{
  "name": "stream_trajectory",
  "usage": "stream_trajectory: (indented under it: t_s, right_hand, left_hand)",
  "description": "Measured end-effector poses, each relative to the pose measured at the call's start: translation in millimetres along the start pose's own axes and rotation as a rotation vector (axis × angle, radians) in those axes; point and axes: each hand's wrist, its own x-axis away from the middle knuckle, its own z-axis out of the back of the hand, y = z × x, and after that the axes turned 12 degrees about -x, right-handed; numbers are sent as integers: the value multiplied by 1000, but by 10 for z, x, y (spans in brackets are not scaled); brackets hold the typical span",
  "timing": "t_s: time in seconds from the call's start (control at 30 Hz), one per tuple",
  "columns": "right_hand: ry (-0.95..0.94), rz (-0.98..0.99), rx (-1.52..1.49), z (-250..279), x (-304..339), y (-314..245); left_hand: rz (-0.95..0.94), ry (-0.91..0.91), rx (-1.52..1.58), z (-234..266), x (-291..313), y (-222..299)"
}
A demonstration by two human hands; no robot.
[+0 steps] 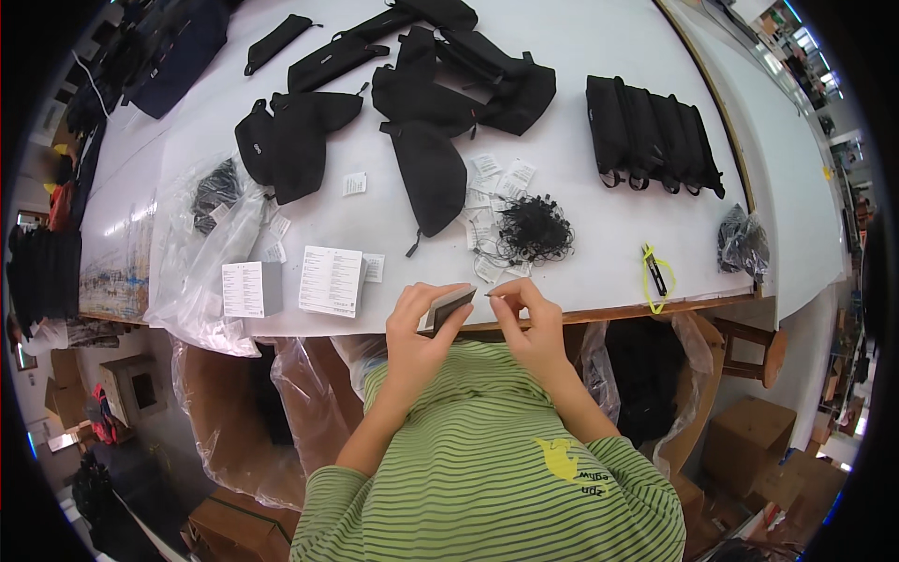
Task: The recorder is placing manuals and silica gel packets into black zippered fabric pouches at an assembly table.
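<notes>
At the table's near edge, my left hand [415, 330] grips a small stack of grey cards [452, 304] between thumb and fingers. Just to its right, my right hand [532, 330] is closed in a pinch, its fingertips apart from the stack. A tiny dark bit shows at those fingertips, too small to name. Beyond my hands lies a tangled heap of thin black cords [536, 230], with white printed labels [487, 199] scattered beside and under it. Left of my hands stand two blocks of white printed cards, a nearer-centre block [331, 281] and an outer block [245, 289].
Black zippered pouches [426, 178] lie across the table's middle and far side. A row of black pouches [651, 131] sits at right. Thread snips on a yellow cord [658, 273] and a plastic-wrapped bundle [743, 242] lie near the right edge. Clear plastic bag [201, 272] spreads at left.
</notes>
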Motion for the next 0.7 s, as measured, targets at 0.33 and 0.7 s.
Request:
stream_trajectory:
  t_s: [0.33,0.7]
  right_hand:
    - [-17,114,-9,-66,-61,-127]
    - [35,103,29,-77,-10,-135]
  left_hand:
    - [-105,94,-103,28,22,37]
    - [-195,132,-157,-23,45,60]
